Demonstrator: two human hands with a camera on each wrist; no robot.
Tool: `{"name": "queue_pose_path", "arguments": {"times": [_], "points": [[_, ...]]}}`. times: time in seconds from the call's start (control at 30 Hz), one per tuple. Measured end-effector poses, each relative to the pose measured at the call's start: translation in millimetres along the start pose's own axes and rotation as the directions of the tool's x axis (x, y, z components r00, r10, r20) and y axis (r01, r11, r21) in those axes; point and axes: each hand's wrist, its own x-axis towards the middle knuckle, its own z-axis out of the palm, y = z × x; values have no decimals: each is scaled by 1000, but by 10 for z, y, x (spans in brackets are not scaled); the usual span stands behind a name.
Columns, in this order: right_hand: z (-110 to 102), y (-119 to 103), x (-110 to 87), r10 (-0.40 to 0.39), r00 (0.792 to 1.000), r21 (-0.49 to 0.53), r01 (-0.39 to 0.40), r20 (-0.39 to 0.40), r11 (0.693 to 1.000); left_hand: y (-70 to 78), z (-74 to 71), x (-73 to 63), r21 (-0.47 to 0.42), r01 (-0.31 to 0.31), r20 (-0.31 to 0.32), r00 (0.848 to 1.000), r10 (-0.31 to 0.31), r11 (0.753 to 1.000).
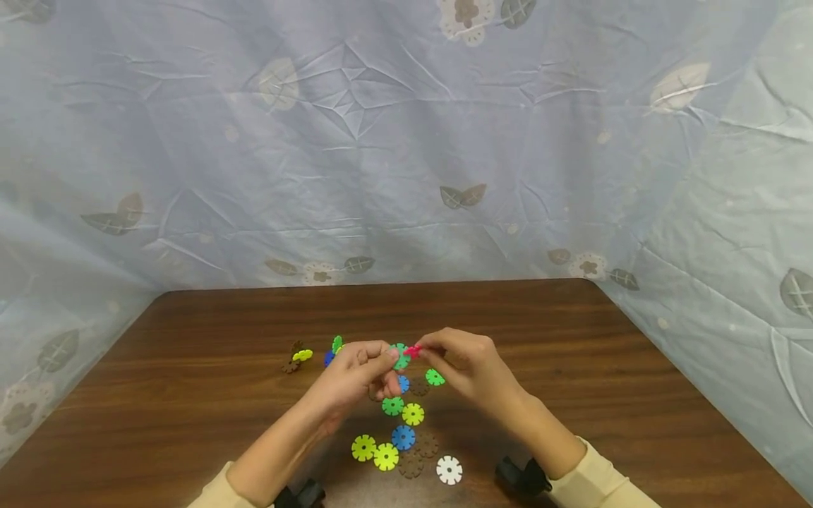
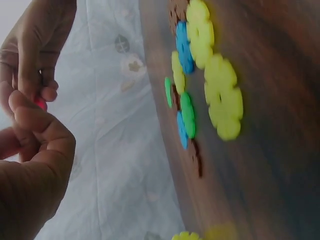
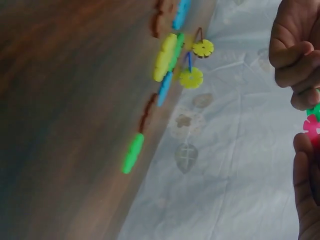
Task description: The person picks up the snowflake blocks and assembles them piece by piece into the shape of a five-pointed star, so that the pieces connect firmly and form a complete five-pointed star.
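Above the middle of the table, my left hand (image 1: 357, 370) pinches a green notched disc (image 1: 401, 357) between thumb and fingers. My right hand (image 1: 473, 363) holds a pink notched disc (image 1: 413, 351) by its fingertips. The two discs meet at their edges, the pink one turned at an angle to the green; in the right wrist view the pink disc (image 3: 311, 125) touches the green disc (image 3: 314, 111). Whether their slots are interlocked, I cannot tell. Fingers hide most of the pink disc (image 2: 41, 103) in the left wrist view.
Loose notched discs lie below the hands: yellow (image 1: 364, 448), blue (image 1: 403, 437), green (image 1: 392, 406), brown (image 1: 411, 465) and white (image 1: 449, 470). Joined clusters stand at the left, one brown and yellow (image 1: 302, 355), another partly behind the left hand with blue (image 1: 329, 358) and green. A patterned cloth (image 1: 394, 176) hangs behind the table.
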Motion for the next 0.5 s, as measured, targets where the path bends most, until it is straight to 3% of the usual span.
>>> {"name": "queue_pose_path", "arguments": {"times": [0.13,0.27,0.37,0.5], "points": [[-40,15,40,2,999,-5,-2,37,1000,25,-64,-1,143,-53,-20,998,56,988],[-86,32,66,-16,995,26,13,96,1000,42,-98,-8,289,-100,-46,992,118,952],[-92,44,60,7,990,52,-15,139,999,32,-96,-10,297,-89,-55,992,110,951],[-99,81,53,125,974,72,-141,191,987,18,-104,-3,255,-51,-85,993,75,966]]}}
